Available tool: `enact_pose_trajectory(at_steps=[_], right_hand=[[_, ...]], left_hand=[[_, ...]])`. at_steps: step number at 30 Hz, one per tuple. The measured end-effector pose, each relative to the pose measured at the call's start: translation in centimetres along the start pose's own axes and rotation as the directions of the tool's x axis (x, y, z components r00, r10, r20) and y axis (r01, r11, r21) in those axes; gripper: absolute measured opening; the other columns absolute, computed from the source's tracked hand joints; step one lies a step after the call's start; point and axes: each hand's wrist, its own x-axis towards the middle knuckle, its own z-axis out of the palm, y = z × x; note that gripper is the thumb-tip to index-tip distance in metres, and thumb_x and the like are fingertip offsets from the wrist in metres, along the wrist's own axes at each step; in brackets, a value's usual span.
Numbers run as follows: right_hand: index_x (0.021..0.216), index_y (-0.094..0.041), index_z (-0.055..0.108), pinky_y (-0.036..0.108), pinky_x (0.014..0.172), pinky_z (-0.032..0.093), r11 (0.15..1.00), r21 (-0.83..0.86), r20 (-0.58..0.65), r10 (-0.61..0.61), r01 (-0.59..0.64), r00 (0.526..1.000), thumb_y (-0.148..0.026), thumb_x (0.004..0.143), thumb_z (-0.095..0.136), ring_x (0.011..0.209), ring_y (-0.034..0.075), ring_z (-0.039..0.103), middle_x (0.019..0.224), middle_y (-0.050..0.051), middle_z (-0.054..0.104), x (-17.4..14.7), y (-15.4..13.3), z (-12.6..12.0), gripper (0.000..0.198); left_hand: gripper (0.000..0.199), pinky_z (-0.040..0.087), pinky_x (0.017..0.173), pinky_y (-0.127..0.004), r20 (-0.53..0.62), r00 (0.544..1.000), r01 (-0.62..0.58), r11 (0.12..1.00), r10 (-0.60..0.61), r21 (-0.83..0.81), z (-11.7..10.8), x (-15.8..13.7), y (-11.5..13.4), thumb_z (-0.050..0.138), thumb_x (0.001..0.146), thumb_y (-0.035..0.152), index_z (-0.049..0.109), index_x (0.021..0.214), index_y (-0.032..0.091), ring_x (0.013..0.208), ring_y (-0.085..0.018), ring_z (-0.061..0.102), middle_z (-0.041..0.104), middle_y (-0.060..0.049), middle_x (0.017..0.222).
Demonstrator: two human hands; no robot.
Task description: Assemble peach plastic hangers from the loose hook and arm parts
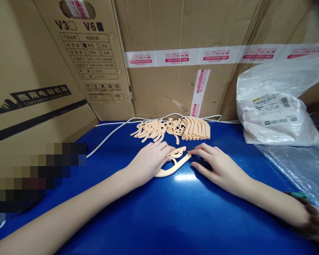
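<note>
My left hand (151, 159) is closed around a cream plastic folding clothes hanger (172, 169), low over the blue tabletop. Two of its arms stick out to the right of my fingers, one curved and smooth, the other shorter and above it. A small hole shows near the end of the curved arm. My right hand (215, 166) is just right of the hanger, thumb and fingers apart. Its index fingertip is close to the arm's end; I cannot tell whether they touch. Part of the hanger is hidden under my left hand.
Behind my hands lie loose cream curved strips (151, 130), several hook-like pieces (175, 128) and a neat row of curved arms (196, 128). A white cable (111, 136) runs behind them. Cardboard boxes (162, 88) wall the back and left. A white plastic bag (276, 109) stands right.
</note>
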Motion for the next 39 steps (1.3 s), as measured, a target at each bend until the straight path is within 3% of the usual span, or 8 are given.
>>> enact_pose_trajectory(at_steps=[8,27,36,39], right_hand=[[0.105,-0.02,0.059,0.04,0.08,0.044,0.999,0.01,0.029,-0.05,0.05,0.998,-0.027,0.093,0.048,0.092,0.021,0.057,0.107,0.008,0.058,0.0,0.1,0.0,0.018],[0.1,-0.021,0.059,0.037,0.079,0.045,0.993,0.08,0.054,-0.096,0.092,0.994,-0.028,0.096,0.043,0.09,0.02,0.058,0.103,0.007,0.06,0.0,-0.4,-0.4,0.018],[0.098,-0.021,0.061,0.036,0.078,0.046,0.989,0.092,0.062,-0.125,0.119,0.99,-0.027,0.096,0.043,0.087,0.019,0.059,0.1,0.006,0.06,-0.1,-0.4,-0.4,0.019],[0.1,-0.021,0.061,0.035,0.078,0.047,0.989,0.097,0.05,-0.121,0.116,0.991,-0.028,0.095,0.044,0.088,0.019,0.06,0.101,0.006,0.061,0.0,-0.3,-0.4,0.019]], left_hand=[[0.028,0.044,0.081,-0.031,0.016,1.0,0.012,0.998,-0.011,-0.069,-0.1,-0.1,-0.3,0.045,0.094,0.02,0.055,0.12,0.02,0.097,-0.019,0.054,0.057,-0.004,0.106],[0.039,0.044,0.088,-0.035,0.085,0.996,0.007,0.996,-0.014,0.084,-0.2,-0.2,-0.7,0.041,0.092,0.01,0.051,0.128,0.02,0.105,-0.022,0.053,0.057,-0.007,0.115],[0.035,0.043,0.092,-0.038,0.058,0.994,0.09,0.996,-0.088,-0.017,-0.4,-0.1,-0.7,0.039,0.093,0.018,0.053,0.124,0.019,0.108,-0.022,0.053,0.058,-0.007,0.115],[0.032,0.042,0.094,-0.038,-0.013,0.992,0.129,0.991,-0.129,-0.024,-0.9,0.1,-1.2,0.039,0.091,0.018,0.055,0.119,0.016,0.108,-0.022,0.053,0.058,-0.008,0.115]])
